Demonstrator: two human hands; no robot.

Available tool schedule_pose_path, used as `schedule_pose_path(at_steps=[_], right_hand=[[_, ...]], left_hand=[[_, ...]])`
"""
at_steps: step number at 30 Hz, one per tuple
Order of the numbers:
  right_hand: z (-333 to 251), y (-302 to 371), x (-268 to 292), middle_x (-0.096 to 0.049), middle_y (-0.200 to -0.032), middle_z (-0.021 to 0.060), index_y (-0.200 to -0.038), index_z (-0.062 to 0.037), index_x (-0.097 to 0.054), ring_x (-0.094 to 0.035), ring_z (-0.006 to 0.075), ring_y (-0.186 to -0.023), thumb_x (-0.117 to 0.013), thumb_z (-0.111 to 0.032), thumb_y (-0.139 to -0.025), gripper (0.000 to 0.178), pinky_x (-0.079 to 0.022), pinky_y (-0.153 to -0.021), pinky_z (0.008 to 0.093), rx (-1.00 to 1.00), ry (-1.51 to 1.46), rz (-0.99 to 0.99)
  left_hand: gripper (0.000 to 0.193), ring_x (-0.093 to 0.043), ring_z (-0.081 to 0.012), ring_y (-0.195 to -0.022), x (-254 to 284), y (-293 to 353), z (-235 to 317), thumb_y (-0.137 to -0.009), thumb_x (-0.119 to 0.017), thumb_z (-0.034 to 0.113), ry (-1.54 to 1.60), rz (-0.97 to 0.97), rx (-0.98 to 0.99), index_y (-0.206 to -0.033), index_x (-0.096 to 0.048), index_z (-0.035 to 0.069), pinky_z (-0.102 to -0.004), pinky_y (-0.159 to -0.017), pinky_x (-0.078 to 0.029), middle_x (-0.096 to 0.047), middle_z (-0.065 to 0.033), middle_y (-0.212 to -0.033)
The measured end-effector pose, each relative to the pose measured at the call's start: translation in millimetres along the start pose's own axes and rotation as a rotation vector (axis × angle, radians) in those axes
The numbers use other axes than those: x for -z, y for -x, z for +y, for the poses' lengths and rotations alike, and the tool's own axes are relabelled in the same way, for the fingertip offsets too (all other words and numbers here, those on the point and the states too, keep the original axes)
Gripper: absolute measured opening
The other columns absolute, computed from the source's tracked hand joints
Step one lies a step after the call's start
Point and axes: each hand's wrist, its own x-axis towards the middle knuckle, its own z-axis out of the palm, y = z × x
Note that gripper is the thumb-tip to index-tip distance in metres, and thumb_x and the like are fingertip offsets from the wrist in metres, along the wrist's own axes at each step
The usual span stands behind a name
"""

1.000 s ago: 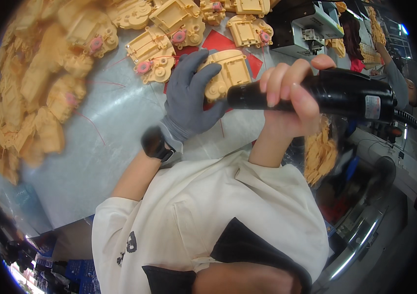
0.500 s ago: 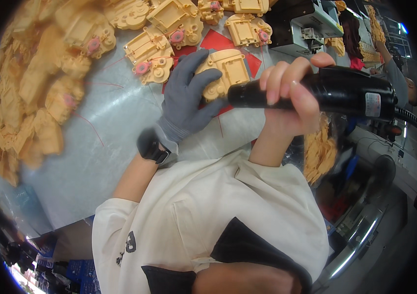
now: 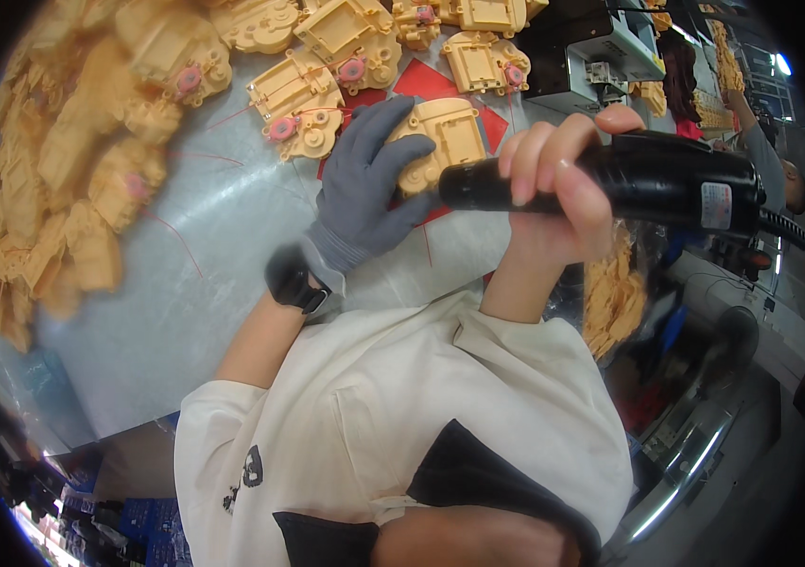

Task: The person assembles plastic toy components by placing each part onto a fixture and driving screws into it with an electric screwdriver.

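Note:
My left hand (image 3: 364,184), in a grey glove, grips a yellow plastic housing (image 3: 450,137) by its left side, thumb below and fingers over the top. The housing rests on a red sheet (image 3: 424,79) on the table. My bare right hand (image 3: 558,184) is wrapped round a black electric screwdriver (image 3: 667,180), held nearly level, its cord leaving at the right. The screwdriver's front end points at the housing's lower edge, close to my left thumb. Its tip is hidden, so I cannot tell whether it touches a screw.
Several similar housings with pink round parts and red wires, such as one housing (image 3: 298,104), lie behind. A large heap of yellow parts (image 3: 52,180) fills the left of the grey table (image 3: 166,321). A black and silver machine (image 3: 591,57) stands at the back right. Another person (image 3: 771,161) is far right.
The whole view has shifted slightly, moving the background housings a little to the right. Both hands keep their grip, and the screwdriver stays against or near the housing.

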Motion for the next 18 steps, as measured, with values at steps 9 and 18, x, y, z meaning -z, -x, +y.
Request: schedule_pose_path(at_steps=[9, 18], right_hand=[[-4, -1, -21, -0.05, -0.062, 0.008, -0.107, -0.0044, -0.034, -0.05, 0.0171, -0.049, -0.055, 0.006, -0.07, 0.043, -0.045, -0.051, 0.0308, -0.003, 0.07, 0.031], [-6, -10, -23, -0.048, -0.061, 0.0083, -0.098, -0.008, -0.034, -0.046, 0.0174, -0.047, -0.059, 0.005, -0.07, 0.039, -0.042, -0.047, 0.0332, -0.017, 0.401, -0.455]], left_hand=[[0.061, -0.044, -0.0396, -0.114, -12, 6, -2, -0.06, -0.077, 0.023, -0.019, 0.086, 0.046, -0.115, -0.052, 0.012, -0.0466, -0.097, -0.035, -0.04, -0.0197, -0.131], [0.06, -0.043, -0.0383, -0.115, -9, 7, -1, -0.063, -0.075, 0.024, -0.046, 0.095, 0.042, -0.116, -0.051, 0.012, -0.0471, -0.098, -0.034, -0.039, -0.0197, -0.131]])
